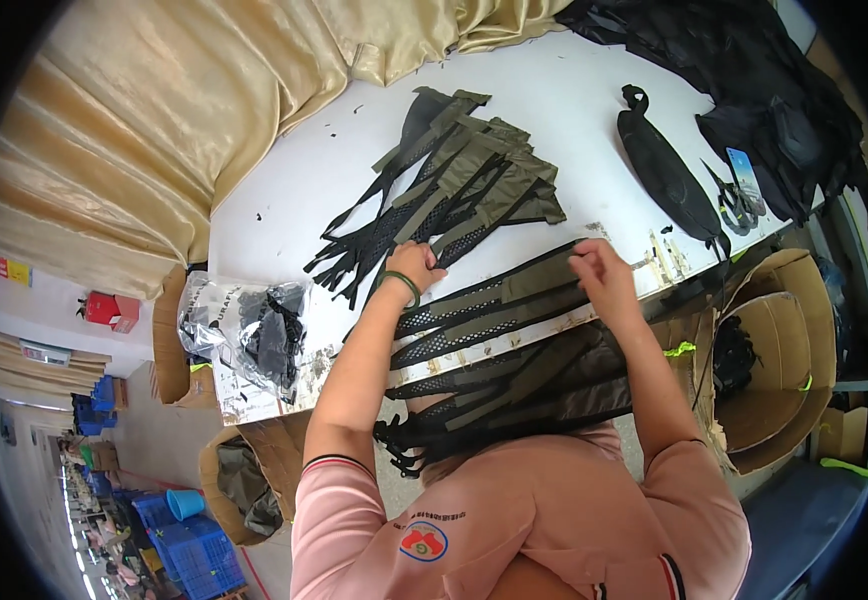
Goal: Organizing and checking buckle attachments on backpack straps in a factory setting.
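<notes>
A long olive and black strap panel [529, 281] with mesh sections lies along the near edge of the white table. At its right end my right hand [604, 280] is closed, thumb and fingers pinching the dark edge. My left hand [414, 268], a green bangle [404, 285] on its wrist, is curled closed between this panel and a fanned pile of similar strap panels [489, 175]. What its fingers hold, if anything, is hidden. More such panels [534, 385] are draped over my lap, below the table edge.
A black padded pouch [664, 170], scissors [732, 200] and a phone [744, 180] lie at right, near black fabric [754, 70]. A clear plastic bag [254, 325] of black parts sits at left. Cardboard boxes [779, 350] stand beside the table. A gold curtain [144, 120] hangs behind.
</notes>
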{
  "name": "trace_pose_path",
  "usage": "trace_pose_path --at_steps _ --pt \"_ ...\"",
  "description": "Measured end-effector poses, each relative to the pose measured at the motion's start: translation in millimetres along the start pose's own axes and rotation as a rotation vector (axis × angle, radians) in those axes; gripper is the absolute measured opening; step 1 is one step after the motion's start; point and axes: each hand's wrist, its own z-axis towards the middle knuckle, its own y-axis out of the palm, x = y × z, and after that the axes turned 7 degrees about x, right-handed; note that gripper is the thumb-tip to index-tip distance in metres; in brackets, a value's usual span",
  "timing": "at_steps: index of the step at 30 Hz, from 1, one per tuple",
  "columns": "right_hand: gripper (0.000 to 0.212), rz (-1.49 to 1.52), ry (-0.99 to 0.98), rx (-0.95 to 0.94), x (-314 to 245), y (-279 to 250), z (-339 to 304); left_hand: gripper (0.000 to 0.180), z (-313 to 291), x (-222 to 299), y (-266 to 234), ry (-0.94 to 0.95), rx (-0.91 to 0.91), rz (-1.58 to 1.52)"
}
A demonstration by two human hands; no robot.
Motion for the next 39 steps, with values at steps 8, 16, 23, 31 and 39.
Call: trace_pose_path --at_steps 8,16,23,31,39 --pt "0.047 1.396 0.708 -0.252 -8.9 36.0 32.7 0.029 -95.2 86.7 -92.1 0.046 -0.421 -0.928" --pt "0.032 1.065 0.320 -0.054 -35.8 51.3 -29.7 0.037 -145.7 57.3 -72.0 -0.034 -0.075 -0.710" --pt "0.037 -0.143 -0.592 0.183 -63.9 39.8 -69.9 0.017 -130.8 122.2 17.7 -0.198 -0.076 -1.485" --pt "0.022 -0.319 -0.592 -0.219 -42.6 16.0 -63.7 0.017 -141.2 140.4 3.7 -0.133 0.040 -0.906" --pt "0.052 -0.184 -0.328 -1.043 -26.8 18.2 -92.6 0.013 -132.0 80.8 -61.6 -0.221 0.172 -1.012"
